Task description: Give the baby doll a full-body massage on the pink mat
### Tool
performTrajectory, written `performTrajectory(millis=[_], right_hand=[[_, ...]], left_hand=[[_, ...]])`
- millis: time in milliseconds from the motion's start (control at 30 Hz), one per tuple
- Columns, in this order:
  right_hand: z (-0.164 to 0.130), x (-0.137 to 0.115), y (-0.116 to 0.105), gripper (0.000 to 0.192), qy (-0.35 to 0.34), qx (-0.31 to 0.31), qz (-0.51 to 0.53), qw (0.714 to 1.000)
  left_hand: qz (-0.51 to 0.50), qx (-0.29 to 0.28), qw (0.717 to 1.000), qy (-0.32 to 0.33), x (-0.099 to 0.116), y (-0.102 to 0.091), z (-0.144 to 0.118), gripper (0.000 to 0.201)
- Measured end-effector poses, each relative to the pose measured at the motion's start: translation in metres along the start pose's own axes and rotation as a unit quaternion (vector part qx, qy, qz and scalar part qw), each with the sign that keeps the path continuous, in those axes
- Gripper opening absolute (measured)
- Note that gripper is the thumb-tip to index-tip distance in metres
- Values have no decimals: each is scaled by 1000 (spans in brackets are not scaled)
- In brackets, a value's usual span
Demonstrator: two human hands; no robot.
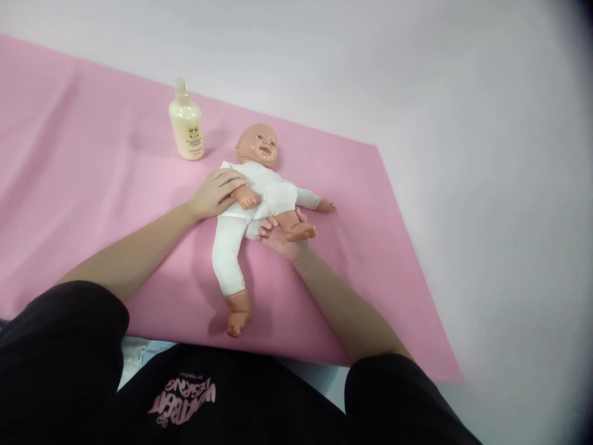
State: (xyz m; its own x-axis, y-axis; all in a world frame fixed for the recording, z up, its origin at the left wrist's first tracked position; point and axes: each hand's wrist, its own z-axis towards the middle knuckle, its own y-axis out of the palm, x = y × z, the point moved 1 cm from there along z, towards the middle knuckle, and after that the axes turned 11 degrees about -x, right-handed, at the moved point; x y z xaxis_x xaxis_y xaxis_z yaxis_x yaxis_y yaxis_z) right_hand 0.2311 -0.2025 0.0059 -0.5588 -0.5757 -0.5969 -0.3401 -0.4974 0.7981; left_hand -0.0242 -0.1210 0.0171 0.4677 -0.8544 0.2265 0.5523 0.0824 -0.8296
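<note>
A baby doll [266, 176] with a white cloth body and bare plastic head, hands and feet lies face up, its head toward the far side. My left hand [217, 193] curls round the doll's arm at its side, fingers on the upper body and thumb below the arm. Palm up, my right hand [285, 241] is beneath the doll's bent leg, and its fingertips show on both sides of that leg. The doll's other leg [228, 256] stretches toward me. Part of my right palm is hidden behind the doll's foot.
Pink cloth [157, 290] covers the table, with soft folds at the left. A pale yellow pump bottle [188, 130] stands upright beyond my left hand, left of the doll's head. A plain white wall [417, 93] borders the far side.
</note>
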Motion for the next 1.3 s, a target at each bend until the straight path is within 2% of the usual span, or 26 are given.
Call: performTrajectory(millis=[200, 633, 867, 1133, 1300], right_hand=[[0, 0, 2, 59, 6, 26, -14, 1000], [0, 0, 7, 60, 8, 36, -30, 999], [1, 1, 1, 61, 5, 2, -7, 1000], [2, 2, 4, 65, 10, 42, -17, 999], [2, 2, 5, 65, 7, 34, -14, 999]], left_hand=[[-4, -24, 1000, 4, 2, 1, 2, 46], [-22, -25, 999, -17, 3, 1, 3, 49], [-15, -37, 999, -7, 1, 1, 3, 45], [-12, -30, 999, -3, 0, 4, 2, 43], [-20, -30, 999, -7, 1, 3, 2, 43]])
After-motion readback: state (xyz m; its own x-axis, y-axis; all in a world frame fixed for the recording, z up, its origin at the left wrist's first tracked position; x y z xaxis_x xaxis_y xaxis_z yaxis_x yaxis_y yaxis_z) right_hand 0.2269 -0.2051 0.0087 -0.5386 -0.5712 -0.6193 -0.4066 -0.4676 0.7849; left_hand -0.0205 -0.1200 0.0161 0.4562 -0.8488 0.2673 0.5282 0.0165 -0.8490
